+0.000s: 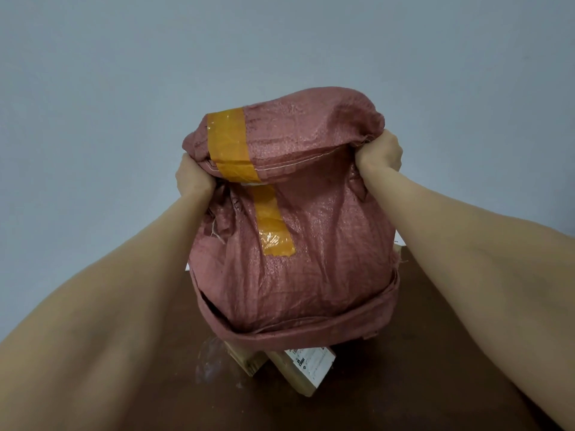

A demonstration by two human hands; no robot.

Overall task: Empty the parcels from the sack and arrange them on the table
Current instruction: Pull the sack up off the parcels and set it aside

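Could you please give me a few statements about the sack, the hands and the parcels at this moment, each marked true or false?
1. The left hand and the right hand each grip an upper corner of the sack. True.
2. The sack lies flat on the table. False: it is held up, with its opening facing down over the table.
3. Cardboard parcels show beneath the sack's lower rim. True.
4. The tape on the sack is blue. False: the tape is orange-yellow.
5. None of the parcels in view carries a label. False: one has a white printed label.
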